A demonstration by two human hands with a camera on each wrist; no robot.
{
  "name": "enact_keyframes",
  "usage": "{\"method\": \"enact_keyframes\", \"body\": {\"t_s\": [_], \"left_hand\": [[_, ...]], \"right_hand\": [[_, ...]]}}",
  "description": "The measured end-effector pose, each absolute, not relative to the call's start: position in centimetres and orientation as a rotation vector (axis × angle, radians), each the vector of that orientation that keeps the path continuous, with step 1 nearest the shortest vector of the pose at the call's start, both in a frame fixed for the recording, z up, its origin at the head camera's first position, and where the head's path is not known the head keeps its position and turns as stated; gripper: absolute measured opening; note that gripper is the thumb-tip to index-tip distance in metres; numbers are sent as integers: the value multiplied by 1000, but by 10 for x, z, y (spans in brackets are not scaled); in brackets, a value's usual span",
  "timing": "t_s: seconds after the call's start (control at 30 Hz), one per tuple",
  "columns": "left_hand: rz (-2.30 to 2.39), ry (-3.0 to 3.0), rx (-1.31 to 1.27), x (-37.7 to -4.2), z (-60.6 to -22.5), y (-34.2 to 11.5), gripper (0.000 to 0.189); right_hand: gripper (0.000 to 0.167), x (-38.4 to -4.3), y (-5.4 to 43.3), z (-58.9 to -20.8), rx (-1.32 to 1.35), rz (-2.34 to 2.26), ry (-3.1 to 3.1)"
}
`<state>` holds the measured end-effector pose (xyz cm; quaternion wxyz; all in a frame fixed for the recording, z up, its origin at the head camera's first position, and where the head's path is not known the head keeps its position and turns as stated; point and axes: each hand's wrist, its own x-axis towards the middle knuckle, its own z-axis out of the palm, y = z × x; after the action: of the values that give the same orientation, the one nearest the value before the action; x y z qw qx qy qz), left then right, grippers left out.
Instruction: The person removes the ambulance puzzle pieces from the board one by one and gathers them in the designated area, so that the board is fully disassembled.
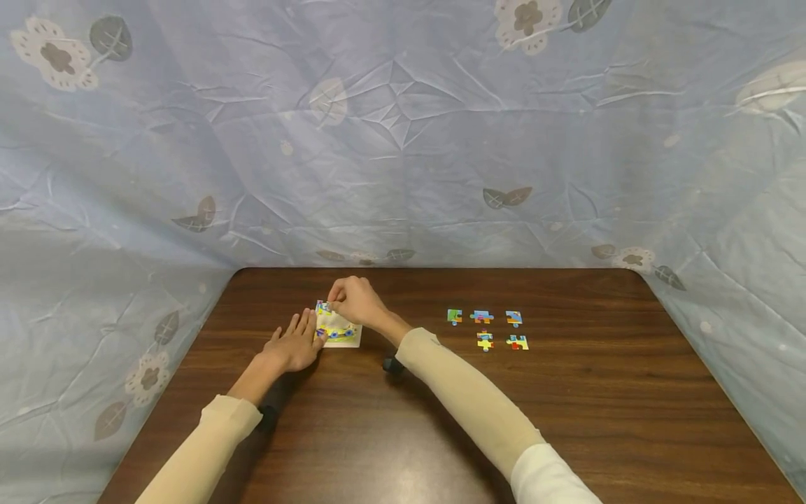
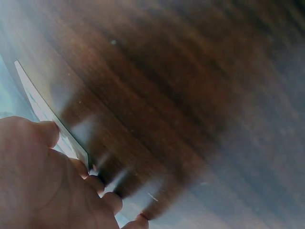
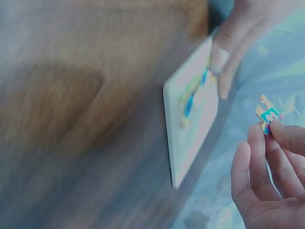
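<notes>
A small puzzle board with a pale border and a yellow vehicle picture lies left of the middle of the table. My left hand rests along its left edge, fingers spread and straight; the thumb lies on the board in the right wrist view. Over the far part of the board, my right hand pinches a puzzle piece between thumb and fingertips. Teal, yellow and pink show on that piece. In the left wrist view the board appears as a thin slanted edge beside the left hand.
Several loose puzzle pieces lie in two rows to the right, among them a green one, a blue one and a yellow one. The brown wooden table has rounded far corners, with a pale blue floral curtain hanging behind it.
</notes>
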<state>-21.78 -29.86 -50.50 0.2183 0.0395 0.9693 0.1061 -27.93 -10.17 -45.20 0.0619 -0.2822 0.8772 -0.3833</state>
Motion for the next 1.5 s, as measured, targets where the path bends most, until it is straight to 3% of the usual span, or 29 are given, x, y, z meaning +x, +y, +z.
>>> {"method": "enact_keyframes", "body": {"t_s": [0.4,0.8,1.5], "left_hand": [[276,2704,123,-220,-516,-303,88],[254,2824,222,-199,-483,-284,75],[268,2831,232,-198,-489,-285,76]], "right_hand": [[11,-284,-44,-429,-863,-1313,2497],[10,-280,35,-408,-864,-1275,2533],[10,-280,128,-440,-741,-1154,2536]]}}
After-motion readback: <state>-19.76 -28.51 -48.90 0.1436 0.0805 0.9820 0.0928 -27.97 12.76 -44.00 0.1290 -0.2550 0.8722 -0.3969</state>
